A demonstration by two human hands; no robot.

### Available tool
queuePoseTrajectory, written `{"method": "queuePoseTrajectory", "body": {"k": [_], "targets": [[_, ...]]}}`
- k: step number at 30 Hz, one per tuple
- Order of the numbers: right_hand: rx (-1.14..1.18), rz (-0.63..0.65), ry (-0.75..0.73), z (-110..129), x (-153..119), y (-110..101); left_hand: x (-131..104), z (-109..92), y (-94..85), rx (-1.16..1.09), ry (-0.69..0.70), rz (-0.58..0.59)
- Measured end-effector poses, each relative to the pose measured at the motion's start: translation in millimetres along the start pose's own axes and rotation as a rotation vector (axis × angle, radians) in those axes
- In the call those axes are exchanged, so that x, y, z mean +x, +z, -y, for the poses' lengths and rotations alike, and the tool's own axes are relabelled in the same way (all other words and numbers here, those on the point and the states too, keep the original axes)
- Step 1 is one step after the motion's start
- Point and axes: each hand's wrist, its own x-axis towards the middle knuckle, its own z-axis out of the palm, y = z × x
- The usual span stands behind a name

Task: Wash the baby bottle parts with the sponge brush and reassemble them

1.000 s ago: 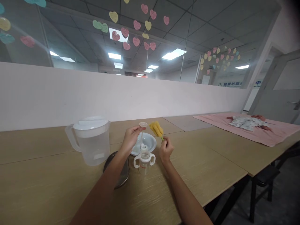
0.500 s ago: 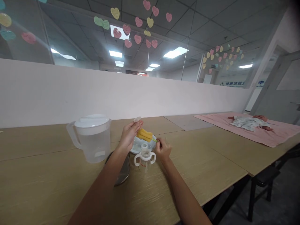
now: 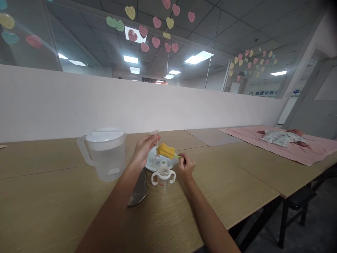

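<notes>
Pinched in the fingers of my left hand [image 3: 142, 151] is a clear bottle part with a thin straw [image 3: 157, 147] hanging down from it. My right hand [image 3: 186, 166] is closed round the green handle of a yellow sponge brush [image 3: 166, 151], whose head is beside the straw, over a white plate [image 3: 150, 164]. Just this side of the plate, a clear baby bottle [image 3: 163, 182] with two white handles stands upright without a lid. Another small clear ring-like piece [image 3: 163, 163] shows behind its mouth. Under my left forearm lies a partly hidden metal tray [image 3: 139, 192].
A lidded translucent pitcher [image 3: 109, 154] stands on the wooden table [image 3: 223, 182], left of my hands. At the far right a baby doll [image 3: 280, 137] in a patterned outfit lies on a pink cloth [image 3: 297, 154]. A dark stool [image 3: 300, 196] is beside the table.
The sponge head has drawn slightly right, away from my left fingers, and my right hand moved a little right with it. The straw below my left fingers now shows.
</notes>
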Motion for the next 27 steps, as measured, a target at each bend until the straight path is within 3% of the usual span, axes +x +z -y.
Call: {"method": "queuePoseTrajectory", "body": {"k": [5,8,12,16,20,27], "targets": [[-0.035,0.037,-0.030,0,1,-1,-5,-5,3.5,0.047,-0.006,0.083],[-0.063,0.018,-0.030,-1,2,0,-8,-17,-3.1,0.173,0.061,0.064],[-0.082,0.020,-0.017,-3,1,0,-9,-31,-18.0,0.552,0.106,0.070],[-0.081,0.024,-0.019,-4,0,-1,-7,-29,-34.7,1.039,0.119,0.077],[-0.078,0.020,-0.018,-6,-1,-1,-4,-19,-49.5,1.336,-0.069,0.135],[-0.087,0.032,-0.013,-10,-2,1,4,5,-67.3,1.385,-0.358,0.230]]}}
